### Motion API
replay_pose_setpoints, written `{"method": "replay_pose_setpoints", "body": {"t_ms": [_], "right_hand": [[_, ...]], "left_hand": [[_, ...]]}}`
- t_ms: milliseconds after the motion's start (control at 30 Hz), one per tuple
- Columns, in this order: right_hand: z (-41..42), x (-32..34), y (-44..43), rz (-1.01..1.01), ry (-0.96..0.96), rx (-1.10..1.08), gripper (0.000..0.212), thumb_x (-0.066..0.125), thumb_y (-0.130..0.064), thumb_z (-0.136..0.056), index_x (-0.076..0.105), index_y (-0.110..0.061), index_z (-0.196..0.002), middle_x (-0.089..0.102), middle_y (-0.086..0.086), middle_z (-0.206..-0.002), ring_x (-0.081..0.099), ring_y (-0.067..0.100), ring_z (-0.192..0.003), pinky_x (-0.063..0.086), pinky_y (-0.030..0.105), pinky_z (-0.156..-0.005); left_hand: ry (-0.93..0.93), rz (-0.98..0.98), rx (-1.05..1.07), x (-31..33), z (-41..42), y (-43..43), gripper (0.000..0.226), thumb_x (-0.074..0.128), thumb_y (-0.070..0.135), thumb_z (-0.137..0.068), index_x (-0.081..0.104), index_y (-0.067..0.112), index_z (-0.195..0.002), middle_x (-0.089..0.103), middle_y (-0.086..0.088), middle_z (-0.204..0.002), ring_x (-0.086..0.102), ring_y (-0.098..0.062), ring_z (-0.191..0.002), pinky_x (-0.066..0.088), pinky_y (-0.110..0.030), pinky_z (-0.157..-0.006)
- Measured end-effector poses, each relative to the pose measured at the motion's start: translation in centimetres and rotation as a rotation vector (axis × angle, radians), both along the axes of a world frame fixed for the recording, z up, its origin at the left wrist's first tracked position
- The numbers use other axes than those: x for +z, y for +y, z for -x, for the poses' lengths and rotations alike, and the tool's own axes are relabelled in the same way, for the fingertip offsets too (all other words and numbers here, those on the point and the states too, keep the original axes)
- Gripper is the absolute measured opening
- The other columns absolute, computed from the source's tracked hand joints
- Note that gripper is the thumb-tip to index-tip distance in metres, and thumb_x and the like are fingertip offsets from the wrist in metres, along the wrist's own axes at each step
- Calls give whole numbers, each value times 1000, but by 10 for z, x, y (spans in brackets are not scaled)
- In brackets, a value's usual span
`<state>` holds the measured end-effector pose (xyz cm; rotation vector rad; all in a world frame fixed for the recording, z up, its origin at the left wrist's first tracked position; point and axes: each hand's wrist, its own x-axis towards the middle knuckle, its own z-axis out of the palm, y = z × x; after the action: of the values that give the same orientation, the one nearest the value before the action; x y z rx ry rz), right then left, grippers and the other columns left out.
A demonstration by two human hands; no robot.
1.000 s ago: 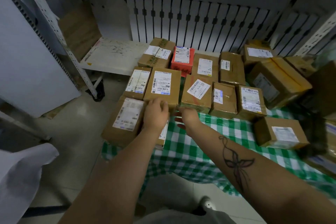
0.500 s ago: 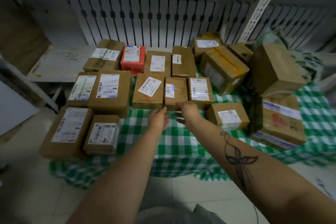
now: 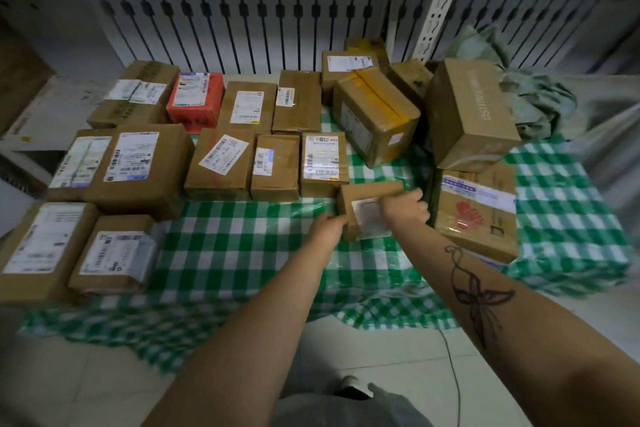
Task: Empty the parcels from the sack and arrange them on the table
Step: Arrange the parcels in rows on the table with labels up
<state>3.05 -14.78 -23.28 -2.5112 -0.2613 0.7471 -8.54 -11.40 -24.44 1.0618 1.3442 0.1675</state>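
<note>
Several brown labelled parcels and one red parcel (image 3: 195, 99) lie in rows on the table's green checked cloth (image 3: 235, 246). A small brown parcel (image 3: 369, 210) with a white label sits tilted at the middle right. My left hand (image 3: 329, 229) holds its near left corner. My right hand (image 3: 407, 208) grips its right end, with the fingers hidden behind the box. A crumpled pale green sack (image 3: 530, 94) lies at the back right, behind a tall tilted box (image 3: 467, 111).
A yellow-taped box (image 3: 377, 114) and a box with a red logo (image 3: 474, 215) crowd the right side. A white slatted panel (image 3: 225, 17) and a perforated shelf post (image 3: 440, 0) stand behind. Tiled floor (image 3: 86, 378), a thin cable (image 3: 452, 364) and a shoe (image 3: 353, 386) lie below.
Both hands moved right from the middle row and took hold of the small brown parcel, which now sits tilted. The view swung right along the table.
</note>
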Motion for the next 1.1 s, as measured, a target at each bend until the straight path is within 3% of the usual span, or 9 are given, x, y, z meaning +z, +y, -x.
{"method": "replay_pose_setpoints", "body": {"t_ms": [167, 300, 467, 567, 700, 800, 867, 1000, 1100], "right_hand": [[-12, -1, -2, 13, 98, -77, 59, 46, -30, -93, 23, -6, -143, 28, 17, -147, 31, 35, -134, 28, 38, -109], [-15, 5, -2, -56, 92, -25, 56, 40, -37, -95, 33, -8, -142, 30, 16, -142, 40, 36, -125, 36, 40, -101], [1, 16, 3, -147, 137, -3, 68, 43, -60, -79, 52, -16, -130, 52, 13, -129, 51, 34, -114, 42, 40, -100], [23, 18, 11, -265, 234, 1, 63, 50, -53, -76, 55, -13, -124, 59, 9, -120, 55, 34, -111, 45, 44, -99], [52, 17, 24, -375, 330, -5, 67, 67, -43, -66, 53, -7, -121, 61, 11, -117, 61, 33, -105, 51, 46, -94], [81, 17, 35, -403, 350, 53, 43, 72, -21, -73, 58, -10, -112, 65, 13, -111, 64, 32, -99, 54, 47, -89], [97, 13, 47, -404, 378, 103, 38, 71, -15, -70, 62, -13, -107, 66, 14, -112, 64, 32, -100, 54, 46, -90], [136, 9, 74, -366, 377, 233, 63, 67, -19, -67, 56, -27, -129, 57, 11, -127, 51, 30, -120, 46, 43, -102], [167, 19, 84, -349, 370, 304, 51, 64, -12, -79, 55, -22, -129, 57, 12, -123, 56, 27, -106, 50, 34, -87]], "left_hand": [[19, -38, -54, 2, -15, -12, 28, 53, 24, -93, 55, 12, -118, 55, -7, -106, 53, -19, -87, 36, -27, -79], [26, -235, 32, -2, -11, -8, 26, 56, 28, -91, 61, 11, -110, 63, -5, -101, 55, -19, -85, 41, -28, -74], [-30, -439, 233, 6, 9, -1, 17, 61, 26, -89, 70, 12, -93, 65, 1, -78, 61, -18, -75, 47, -25, -64], [-11, -466, 351, 8, 26, 7, 28, 64, 28, -87, 69, 6, -104, 67, -3, -97, 63, -19, -87, 51, -29, -72], [-39, -417, 448, 7, 51, 16, 29, 59, 28, -90, 65, 4, -106, 69, -8, -102, 65, -22, -91, 52, -29, -71], [-28, -408, 507, 7, 81, 22, 30, 56, 28, -93, 64, 2, -105, 68, -10, -103, 62, -18, -82, 43, -20, -55], [-72, -368, 604, 10, 101, 24, 30, 55, 24, -93, 57, 3, -115, 64, -8, -109, 59, -17, -84, 45, -20, -60], [-80, -316, 688, 14, 139, 30, 45, 52, 25, -95, 40, 14, -137, 55, -11, -130, 60, -27, -108, 46, -27, -74], [-11, -330, 662, 10, 165, 38, 35, 49, 27, -97, 50, 10, -127, 58, -12, -128, 58, -29, -110, 43, -28, -75]]}}
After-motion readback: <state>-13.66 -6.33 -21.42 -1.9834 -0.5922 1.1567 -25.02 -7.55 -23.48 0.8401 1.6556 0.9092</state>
